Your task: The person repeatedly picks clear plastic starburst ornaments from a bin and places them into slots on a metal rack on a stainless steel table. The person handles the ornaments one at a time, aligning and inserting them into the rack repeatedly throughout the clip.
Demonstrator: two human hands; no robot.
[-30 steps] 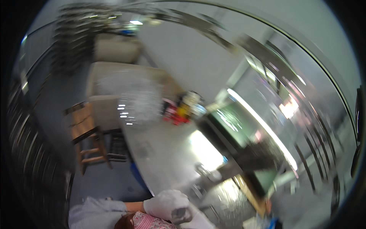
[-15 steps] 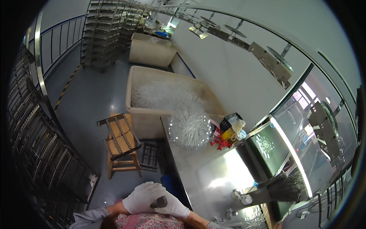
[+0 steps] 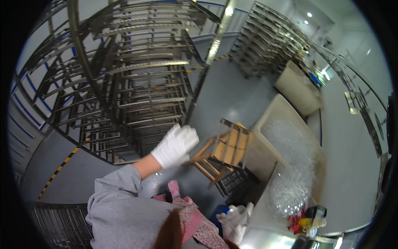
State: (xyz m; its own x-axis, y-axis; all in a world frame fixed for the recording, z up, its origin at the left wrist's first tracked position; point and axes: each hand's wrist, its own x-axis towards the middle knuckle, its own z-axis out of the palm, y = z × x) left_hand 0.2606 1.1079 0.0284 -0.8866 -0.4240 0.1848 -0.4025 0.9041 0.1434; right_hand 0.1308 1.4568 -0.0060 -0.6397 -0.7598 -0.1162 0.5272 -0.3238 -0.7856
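Observation:
My left hand [image 3: 176,146], in a white glove, reaches out to the left at the end of a grey sleeve. Its fingers are stretched out and nothing shows in them. Close by on its right stands a wooden stool [image 3: 230,148] with a dark metal frame [image 3: 218,140] of toothed bars lying on it. A tall metal rack [image 3: 149,101] with many toothed crossbars rises beyond the hand. At the lower edge, by the steel worktable [image 3: 265,226], my gloved right hand [image 3: 236,234] is partly visible and blurred. Something clear lies against it; whether the fingers grip it is unclear.
Another dark frame [image 3: 230,181] leans on the floor by the stool. A large beige tub [image 3: 263,143] holds clear strands, and a clear bag [image 3: 290,193] of them rests on the table. Red pieces [image 3: 293,224] lie beyond. More loaded racks [image 3: 265,43] stand at the back.
My view has swung left toward the rack. My hands, together around a dark object before, are now apart: the left has reached out leftward, the right is by the table. The dark object no longer shows.

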